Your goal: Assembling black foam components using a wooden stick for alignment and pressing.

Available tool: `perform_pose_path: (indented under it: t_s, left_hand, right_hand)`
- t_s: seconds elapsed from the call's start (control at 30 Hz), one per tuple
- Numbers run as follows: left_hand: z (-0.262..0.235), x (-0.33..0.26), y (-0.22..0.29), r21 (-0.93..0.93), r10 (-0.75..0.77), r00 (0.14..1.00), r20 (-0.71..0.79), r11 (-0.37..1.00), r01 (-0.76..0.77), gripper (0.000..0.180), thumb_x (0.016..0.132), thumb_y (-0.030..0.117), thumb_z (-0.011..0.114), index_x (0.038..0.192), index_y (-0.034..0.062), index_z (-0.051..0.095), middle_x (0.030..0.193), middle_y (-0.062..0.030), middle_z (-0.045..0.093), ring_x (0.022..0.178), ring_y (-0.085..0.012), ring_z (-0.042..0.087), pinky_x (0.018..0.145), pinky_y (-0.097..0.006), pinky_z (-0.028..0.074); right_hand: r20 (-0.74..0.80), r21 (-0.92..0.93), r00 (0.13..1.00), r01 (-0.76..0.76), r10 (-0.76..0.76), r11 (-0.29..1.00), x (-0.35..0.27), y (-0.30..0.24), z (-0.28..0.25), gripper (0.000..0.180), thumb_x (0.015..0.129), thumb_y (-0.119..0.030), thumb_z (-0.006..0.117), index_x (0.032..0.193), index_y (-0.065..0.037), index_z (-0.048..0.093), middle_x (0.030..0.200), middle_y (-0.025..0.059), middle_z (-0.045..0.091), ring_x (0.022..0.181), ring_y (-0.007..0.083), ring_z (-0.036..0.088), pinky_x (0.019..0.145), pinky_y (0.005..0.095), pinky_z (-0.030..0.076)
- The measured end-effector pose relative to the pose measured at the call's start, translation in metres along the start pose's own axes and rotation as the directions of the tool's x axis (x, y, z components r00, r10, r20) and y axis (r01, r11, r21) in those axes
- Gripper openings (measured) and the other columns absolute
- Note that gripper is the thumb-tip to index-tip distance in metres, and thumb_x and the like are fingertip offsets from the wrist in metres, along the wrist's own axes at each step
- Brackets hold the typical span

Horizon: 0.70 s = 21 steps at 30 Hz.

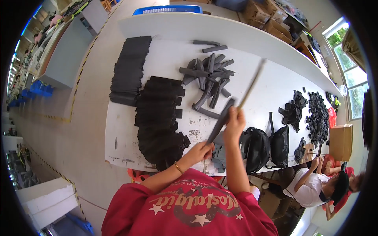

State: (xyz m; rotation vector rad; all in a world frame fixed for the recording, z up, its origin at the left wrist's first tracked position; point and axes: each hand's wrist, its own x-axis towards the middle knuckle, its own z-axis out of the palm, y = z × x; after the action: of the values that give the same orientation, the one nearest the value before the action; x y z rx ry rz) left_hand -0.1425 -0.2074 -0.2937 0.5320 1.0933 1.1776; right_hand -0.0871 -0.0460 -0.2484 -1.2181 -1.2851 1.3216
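1. Locate the dark strip (220, 125): it spans the two hands, running from the left hand toward 1 o'clock.
2. Left hand (203, 151): fingers closed around the strip's lower end. Grip firmly; avoid twisting.
3. Right hand (235, 125): clasped on the pale rod (252, 83), which points to 1 o'clock. Whether it also pinches the strip cannot be told.
4. Aligning rod and strip should limit creasing.
5. Avoid the loose strips (210, 74), 11 o'clock from the right hand.

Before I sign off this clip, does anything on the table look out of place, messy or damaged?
Two things: the dark strips beyond the hands lie crisscrossed in a loose heap, unlike the tidy overlapped stack to their left; and the white tabletop has dark blotches, perhaps wear. Nothing looks spilled.
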Motion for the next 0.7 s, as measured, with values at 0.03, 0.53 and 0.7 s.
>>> perform_pose_path:
  t_s: [0.03, 0.53, 0.7]
  left_hand:
    - [-0.002, -0.012, -0.015, -0.013, -0.079, 0.996, 0.034, 0.997, 0.08, 0.028, 0.099, 0.027, 0.041, 0.09, 0.0052, 0.055, 0.059, -0.0005, 0.05, 0.048, -0.008, 0.045, 0.044, -0.022, 0.036]
    - [-0.121, -0.055, -0.031, 0.971, 0.649, 0.739, -0.182, 0.236, 0.032, 0.017, 0.07, 0.012, 0.075, 0.078, 0.0075, 0.061, 0.076, -0.0039, 0.056, 0.08, -0.0246, 0.057, 0.069, -0.034, 0.048]
    - [-0.13, -0.058, -0.008, 0.767, 0.462, 0.781, -0.421, 0.64, 0.035, 0.016, 0.068, 0.009, 0.076, 0.079, 0.004, 0.065, 0.078, -0.0041, 0.06, 0.073, -0.0184, 0.058, 0.067, -0.03, 0.048]
  right_hand:
    - [-0.071, 0.075, 0.997, -0.009, 0.015, 0.997, 0.013, -0.02, 0.008, 0.021, 0.094, -0.02, 0.057, 0.078, -0.008, 0.053, 0.059, -0.0067, 0.039, 0.049, 0.0028, 0.034, 0.042, 0.0214, 0.026]
    - [0.673, -0.518, 0.735, 0.391, 0.081, 0.761, -0.02, 0.053, -0.07, 0.016, 0.091, -0.01, 0.058, 0.103, -0.002, 0.063, 0.067, 0.0031, 0.057, 0.062, 0.0076, 0.05, 0.056, 0.0243, 0.04]
    - [0.81, -0.443, 0.587, 0.585, 0.024, 0.679, -0.02, 0.019, -0.102, 0.016, 0.084, -0.013, 0.065, 0.098, -0.007, 0.066, 0.073, 0.0109, 0.062, 0.059, 0.0244, 0.06, 0.055, 0.033, 0.046]
